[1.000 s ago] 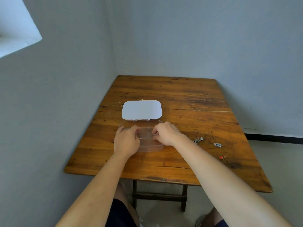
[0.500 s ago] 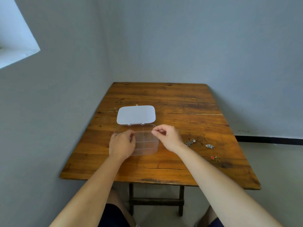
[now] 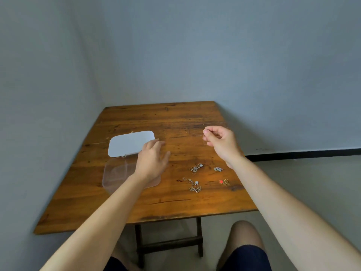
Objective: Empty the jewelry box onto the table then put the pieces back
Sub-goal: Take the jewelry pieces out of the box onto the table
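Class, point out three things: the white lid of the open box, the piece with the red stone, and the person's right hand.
white lid (image 3: 130, 143), head view, middle of its flat face.
piece with the red stone (image 3: 221, 181), head view, on the red stone.
right hand (image 3: 220, 142), head view, middle of the hand.

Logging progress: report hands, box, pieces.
Left hand open over clear box, lid open. Right hand pinching something small. Four pieces on table.

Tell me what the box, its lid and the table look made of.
Box: clear plastic, likely; the wood grain shows through it. Lid: opaque white, smooth and matte, probably plastic. Table: wood, with visible plank grain, dark scuffs and a slight sheen.
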The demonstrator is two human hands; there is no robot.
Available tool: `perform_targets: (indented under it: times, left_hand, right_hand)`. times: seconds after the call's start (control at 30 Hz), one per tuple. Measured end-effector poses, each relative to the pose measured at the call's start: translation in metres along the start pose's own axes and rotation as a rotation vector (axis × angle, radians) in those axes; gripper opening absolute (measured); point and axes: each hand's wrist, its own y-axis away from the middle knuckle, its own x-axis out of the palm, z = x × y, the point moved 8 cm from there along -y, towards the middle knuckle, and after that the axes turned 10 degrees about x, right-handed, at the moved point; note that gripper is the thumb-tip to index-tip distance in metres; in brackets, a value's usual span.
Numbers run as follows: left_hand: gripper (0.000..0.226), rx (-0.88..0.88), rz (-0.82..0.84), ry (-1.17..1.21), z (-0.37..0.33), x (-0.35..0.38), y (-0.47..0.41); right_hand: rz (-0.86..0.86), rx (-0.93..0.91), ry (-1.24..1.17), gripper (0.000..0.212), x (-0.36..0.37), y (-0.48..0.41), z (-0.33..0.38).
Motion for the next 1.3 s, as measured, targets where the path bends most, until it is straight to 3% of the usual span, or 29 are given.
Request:
perform_targets:
  times: [0.17, 0.4, 0.67, 0.9, 1.13, 1.3]
  left_hand:
    - [0.045, 0.069, 0.112, 0.085, -0.033, 0.047, -0.008]
    - [0.056, -0.033, 0.298, 0.096, -0.015, 0.103, -0.004]
    - [0.047, -0.019, 0.117, 0.035, 0.000, 0.108, -0.003]
    - [0.048, -0.028, 0.104, 0.043, 0.002, 0.110, -0.002]
    - [0.050, -0.024, 0.118, 0.030, 0.001, 0.110, -0.002]
    - [0.056, -0.044, 0.213, 0.011, 0.000, 0.113, -0.003]
  right_hand:
    - [-0.058, 0.003, 0.000, 0.015, -0.034, -0.010, -0.005]
    - [-0.071, 0.047, 0.068, 0.018, -0.040, -0.025, -0.037]
    - [-0.055, 0.063, 0.116, 0.021, -0.021, -0.049, -0.060]
    - [-0.067, 0.076, 0.427, 0.020, -0.020, -0.045, -0.107]
    - [-0.017, 0.068, 0.454, 0.036, -0.017, -0.038, -0.111]
    - [0.066, 0.160, 0.405, 0.051, -0.025, -0.032, -0.113]
